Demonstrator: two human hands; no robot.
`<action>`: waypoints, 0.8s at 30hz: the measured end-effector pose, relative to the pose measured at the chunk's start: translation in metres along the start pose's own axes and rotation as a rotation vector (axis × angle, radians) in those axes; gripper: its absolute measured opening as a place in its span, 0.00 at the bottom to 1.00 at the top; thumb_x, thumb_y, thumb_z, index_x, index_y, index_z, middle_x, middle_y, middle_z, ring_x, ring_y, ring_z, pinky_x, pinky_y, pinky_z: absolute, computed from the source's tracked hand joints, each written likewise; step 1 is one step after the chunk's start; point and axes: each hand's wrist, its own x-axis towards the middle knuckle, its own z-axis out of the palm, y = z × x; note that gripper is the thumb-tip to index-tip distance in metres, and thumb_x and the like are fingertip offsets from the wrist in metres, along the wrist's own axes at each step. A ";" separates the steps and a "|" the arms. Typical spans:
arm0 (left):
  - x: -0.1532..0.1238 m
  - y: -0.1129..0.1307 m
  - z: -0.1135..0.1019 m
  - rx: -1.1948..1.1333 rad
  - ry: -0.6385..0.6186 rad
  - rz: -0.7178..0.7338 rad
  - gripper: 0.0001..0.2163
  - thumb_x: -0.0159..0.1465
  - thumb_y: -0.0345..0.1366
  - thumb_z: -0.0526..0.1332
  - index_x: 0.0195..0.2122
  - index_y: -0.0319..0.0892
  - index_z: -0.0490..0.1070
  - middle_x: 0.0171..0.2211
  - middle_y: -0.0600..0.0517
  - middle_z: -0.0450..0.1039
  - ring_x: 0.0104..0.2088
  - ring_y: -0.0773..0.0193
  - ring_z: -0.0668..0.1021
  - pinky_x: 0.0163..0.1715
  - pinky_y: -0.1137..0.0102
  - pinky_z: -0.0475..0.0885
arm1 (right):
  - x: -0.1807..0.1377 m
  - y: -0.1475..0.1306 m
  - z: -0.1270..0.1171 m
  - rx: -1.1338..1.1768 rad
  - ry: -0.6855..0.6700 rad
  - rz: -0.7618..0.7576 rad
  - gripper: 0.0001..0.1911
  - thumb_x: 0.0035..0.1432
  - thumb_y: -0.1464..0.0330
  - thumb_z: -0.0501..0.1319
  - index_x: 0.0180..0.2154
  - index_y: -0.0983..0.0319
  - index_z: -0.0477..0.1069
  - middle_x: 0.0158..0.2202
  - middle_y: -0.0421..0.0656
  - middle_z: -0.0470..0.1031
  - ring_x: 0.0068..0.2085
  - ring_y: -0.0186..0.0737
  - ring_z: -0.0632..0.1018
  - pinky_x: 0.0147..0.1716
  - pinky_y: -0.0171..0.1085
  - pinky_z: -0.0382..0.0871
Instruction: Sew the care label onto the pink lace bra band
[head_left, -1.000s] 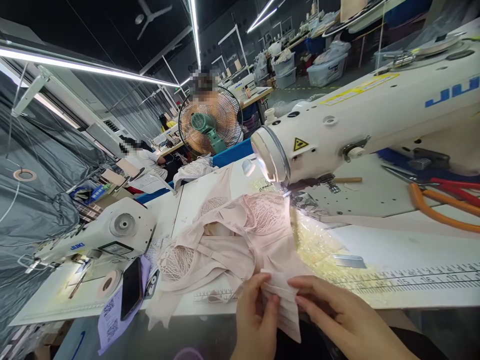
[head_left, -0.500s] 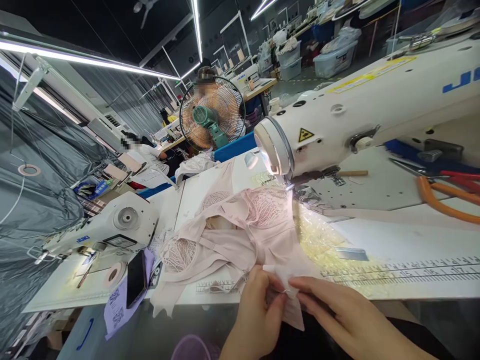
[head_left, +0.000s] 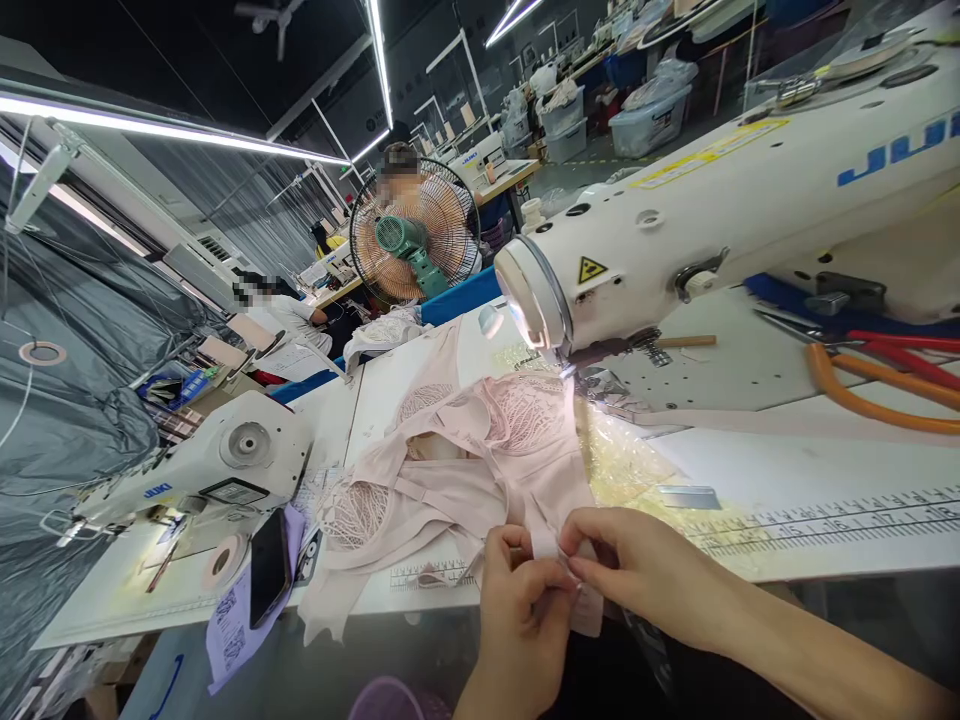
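Observation:
A pale pink lace bra (head_left: 457, 460) lies across the white sewing table (head_left: 787, 470), its right side running up to the needle area of the sewing machine (head_left: 637, 230). At the table's front edge, my left hand (head_left: 525, 610) pinches the near end of the bra's fabric. My right hand (head_left: 637, 565) meets it from the right, thumb and fingers closed on the same end. Between the fingertips a lighter strip of fabric shows. Below the hands a loose tip of the fabric hangs over the edge.
Orange-handled scissors (head_left: 862, 390) lie on the right. A phone (head_left: 270, 570) rests on purple paper at the left, beside a tape roll (head_left: 225, 562) and a second sewing machine (head_left: 232, 455). A ruler strip (head_left: 840, 525) runs along the front edge. A fan (head_left: 416, 230) stands behind.
My right hand has moved up and left, closing in on the fabric end beside my left hand. The hanging tip has risen slightly. The whole view has shifted a little.

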 end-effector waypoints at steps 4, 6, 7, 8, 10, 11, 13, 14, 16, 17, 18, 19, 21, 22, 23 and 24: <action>-0.001 -0.001 0.000 0.046 0.005 0.062 0.06 0.59 0.26 0.56 0.31 0.43 0.69 0.35 0.52 0.55 0.39 0.63 0.66 0.40 0.67 0.65 | 0.001 -0.001 0.004 -0.103 0.152 -0.044 0.07 0.48 0.74 0.53 0.24 0.59 0.67 0.21 0.37 0.69 0.28 0.38 0.71 0.25 0.32 0.60; 0.001 -0.001 -0.001 0.034 -0.012 0.048 0.06 0.59 0.26 0.56 0.30 0.43 0.69 0.34 0.52 0.55 0.39 0.64 0.66 0.39 0.68 0.65 | 0.002 -0.001 0.004 -0.086 0.163 -0.052 0.07 0.49 0.73 0.53 0.24 0.59 0.67 0.23 0.38 0.70 0.30 0.38 0.72 0.26 0.33 0.61; 0.001 -0.001 -0.003 0.023 -0.022 0.026 0.05 0.59 0.26 0.56 0.30 0.43 0.69 0.35 0.52 0.55 0.39 0.63 0.66 0.39 0.68 0.65 | 0.002 0.000 0.004 -0.068 0.151 -0.055 0.07 0.50 0.72 0.53 0.24 0.59 0.68 0.23 0.38 0.71 0.29 0.38 0.72 0.26 0.33 0.62; 0.002 -0.001 -0.004 0.009 -0.029 0.001 0.05 0.58 0.26 0.57 0.30 0.42 0.68 0.35 0.51 0.56 0.39 0.63 0.67 0.39 0.68 0.65 | 0.002 0.001 0.003 -0.041 0.130 -0.051 0.07 0.51 0.71 0.53 0.24 0.58 0.68 0.23 0.38 0.71 0.28 0.38 0.72 0.25 0.33 0.61; 0.004 0.000 -0.006 -0.027 -0.035 -0.056 0.05 0.57 0.25 0.57 0.30 0.42 0.67 0.35 0.51 0.57 0.40 0.63 0.67 0.39 0.68 0.65 | -0.001 0.003 0.001 0.035 0.090 -0.027 0.08 0.53 0.67 0.52 0.27 0.58 0.69 0.21 0.36 0.69 0.24 0.36 0.70 0.21 0.32 0.60; 0.004 0.001 -0.006 -0.051 -0.033 -0.083 0.05 0.57 0.25 0.56 0.30 0.42 0.66 0.35 0.51 0.58 0.39 0.63 0.67 0.39 0.68 0.65 | -0.003 0.005 -0.001 0.075 0.082 -0.015 0.09 0.55 0.65 0.52 0.30 0.57 0.70 0.19 0.35 0.68 0.22 0.36 0.70 0.20 0.32 0.60; 0.004 0.002 -0.006 -0.110 -0.025 -0.141 0.04 0.57 0.25 0.56 0.30 0.41 0.65 0.36 0.50 0.59 0.37 0.64 0.68 0.36 0.70 0.65 | -0.009 0.008 -0.002 0.141 0.113 -0.013 0.12 0.57 0.61 0.51 0.37 0.56 0.70 0.20 0.35 0.69 0.22 0.37 0.71 0.20 0.32 0.63; 0.004 0.003 -0.006 -0.139 -0.017 -0.172 0.04 0.57 0.26 0.56 0.30 0.41 0.64 0.36 0.50 0.60 0.36 0.65 0.68 0.34 0.71 0.64 | -0.013 0.009 -0.002 0.159 0.142 -0.031 0.13 0.57 0.59 0.51 0.38 0.55 0.70 0.22 0.36 0.71 0.24 0.37 0.72 0.23 0.32 0.65; 0.004 0.005 -0.005 -0.181 -0.003 -0.232 0.03 0.57 0.27 0.56 0.29 0.40 0.64 0.36 0.50 0.60 0.34 0.65 0.68 0.31 0.72 0.63 | -0.021 0.011 -0.002 0.154 0.189 -0.081 0.12 0.58 0.59 0.51 0.35 0.56 0.70 0.26 0.38 0.74 0.27 0.38 0.74 0.27 0.33 0.67; 0.004 0.006 -0.005 -0.191 0.003 -0.252 0.02 0.56 0.27 0.56 0.29 0.40 0.64 0.36 0.50 0.61 0.34 0.65 0.68 0.30 0.72 0.63 | -0.024 0.011 0.000 0.135 0.191 -0.099 0.13 0.58 0.59 0.51 0.32 0.57 0.70 0.27 0.38 0.74 0.28 0.38 0.74 0.28 0.33 0.67; 0.005 0.007 -0.004 -0.193 0.011 -0.265 0.02 0.56 0.27 0.56 0.28 0.40 0.64 0.36 0.50 0.61 0.35 0.65 0.69 0.31 0.72 0.63 | -0.027 0.011 0.001 0.109 0.176 -0.113 0.14 0.59 0.59 0.50 0.29 0.57 0.70 0.27 0.38 0.74 0.28 0.38 0.74 0.28 0.33 0.67; 0.005 0.008 -0.004 -0.189 0.019 -0.272 0.02 0.56 0.27 0.56 0.28 0.40 0.64 0.35 0.49 0.61 0.35 0.64 0.69 0.31 0.72 0.63 | -0.029 0.012 0.003 0.083 0.152 -0.122 0.14 0.59 0.60 0.50 0.28 0.57 0.69 0.26 0.39 0.74 0.28 0.38 0.74 0.28 0.33 0.67; 0.006 0.010 -0.003 -0.166 0.025 -0.272 0.02 0.56 0.27 0.57 0.28 0.40 0.64 0.35 0.49 0.62 0.36 0.63 0.69 0.33 0.71 0.63 | -0.031 0.012 0.008 0.044 0.108 -0.117 0.13 0.59 0.61 0.51 0.27 0.58 0.68 0.25 0.38 0.73 0.28 0.37 0.73 0.27 0.33 0.66; 0.006 0.011 -0.002 -0.150 0.024 -0.267 0.02 0.56 0.27 0.57 0.28 0.40 0.64 0.35 0.49 0.62 0.36 0.63 0.69 0.33 0.71 0.63 | -0.030 0.012 0.011 0.033 0.102 -0.107 0.13 0.58 0.61 0.51 0.26 0.58 0.67 0.25 0.38 0.72 0.27 0.37 0.73 0.26 0.32 0.66; 0.007 0.012 -0.002 -0.134 0.023 -0.260 0.02 0.56 0.27 0.57 0.28 0.40 0.64 0.35 0.49 0.62 0.36 0.63 0.69 0.34 0.70 0.63 | -0.029 0.013 0.014 0.023 0.114 -0.097 0.12 0.58 0.61 0.52 0.25 0.58 0.66 0.24 0.38 0.71 0.26 0.36 0.72 0.25 0.32 0.65; 0.006 0.012 -0.001 -0.122 0.020 -0.250 0.02 0.56 0.27 0.57 0.28 0.40 0.65 0.35 0.49 0.62 0.37 0.62 0.69 0.35 0.70 0.63 | -0.028 0.013 0.016 0.018 0.142 -0.087 0.13 0.58 0.61 0.52 0.24 0.58 0.64 0.23 0.38 0.69 0.25 0.36 0.71 0.23 0.32 0.64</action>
